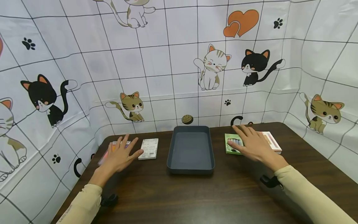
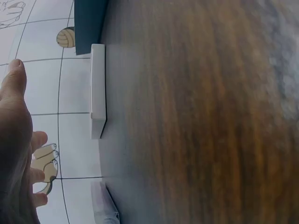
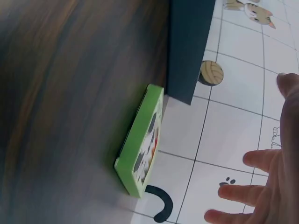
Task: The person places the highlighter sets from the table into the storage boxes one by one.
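My left hand (image 1: 118,157) hovers with spread fingers over the table's left side, holding nothing. Partly hidden behind it lies a flat pack with orange and purple colours (image 1: 104,158). Just right of that hand is a white box (image 1: 149,148) with printed text and a barcode. On the other side, my right hand (image 1: 255,144) is also raised with fingers apart and nothing in it. Below its thumb lies a green box (image 1: 230,143) with a picture on its face. A white and pink box (image 1: 272,141) shows beyond the right hand, partly covered by it.
A dark grey rectangular tray (image 1: 191,169) stands mid-table between the hands. The brown wooden table (image 1: 179,199) meets a white curtain (image 1: 179,62) printed with cats and grid lines at the back and sides. Each wrist carries a black strap mount.
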Motion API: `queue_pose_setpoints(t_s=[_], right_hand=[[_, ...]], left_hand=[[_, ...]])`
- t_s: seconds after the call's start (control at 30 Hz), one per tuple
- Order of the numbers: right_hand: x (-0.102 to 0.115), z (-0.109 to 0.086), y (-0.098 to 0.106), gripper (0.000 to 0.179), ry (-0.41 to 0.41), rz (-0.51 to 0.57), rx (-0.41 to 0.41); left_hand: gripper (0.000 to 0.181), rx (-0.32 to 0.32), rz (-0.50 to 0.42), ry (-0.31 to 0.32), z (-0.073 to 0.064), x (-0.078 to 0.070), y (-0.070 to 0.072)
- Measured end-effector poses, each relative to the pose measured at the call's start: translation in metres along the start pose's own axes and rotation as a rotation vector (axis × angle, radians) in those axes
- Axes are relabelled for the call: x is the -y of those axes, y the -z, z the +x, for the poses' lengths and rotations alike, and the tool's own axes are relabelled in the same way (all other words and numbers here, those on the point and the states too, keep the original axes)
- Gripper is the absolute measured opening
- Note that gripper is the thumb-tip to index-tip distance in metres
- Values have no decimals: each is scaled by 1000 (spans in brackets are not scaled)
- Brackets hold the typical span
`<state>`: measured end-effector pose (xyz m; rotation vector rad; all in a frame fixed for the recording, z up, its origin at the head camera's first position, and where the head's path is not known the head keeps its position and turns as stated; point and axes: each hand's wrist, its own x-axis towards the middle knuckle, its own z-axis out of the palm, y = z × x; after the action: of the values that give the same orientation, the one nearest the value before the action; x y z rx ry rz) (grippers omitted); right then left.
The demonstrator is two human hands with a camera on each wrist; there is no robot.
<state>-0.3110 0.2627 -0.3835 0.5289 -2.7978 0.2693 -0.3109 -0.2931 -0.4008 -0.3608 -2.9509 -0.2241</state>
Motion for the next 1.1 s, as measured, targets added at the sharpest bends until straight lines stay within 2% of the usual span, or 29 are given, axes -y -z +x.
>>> queue_pose_setpoints(t_s=[0.23, 0.37, 0.57, 0.83, 1.1], right_hand=[[7, 4, 2, 81, 33, 193, -3], [12, 5, 0, 84, 23, 248, 13], [15, 7, -3, 87, 5, 263, 24], [18, 3, -10, 88, 26, 254, 52], [19, 0, -9, 87, 22, 231, 57]], left_hand=[[85, -2, -4, 1, 1, 3, 1], [83, 7, 2, 4, 1, 8, 2], [81, -17, 62, 14, -2, 18, 4], [84, 31, 1, 55, -16, 28, -4], [88, 46, -42, 93, -19, 31, -3]])
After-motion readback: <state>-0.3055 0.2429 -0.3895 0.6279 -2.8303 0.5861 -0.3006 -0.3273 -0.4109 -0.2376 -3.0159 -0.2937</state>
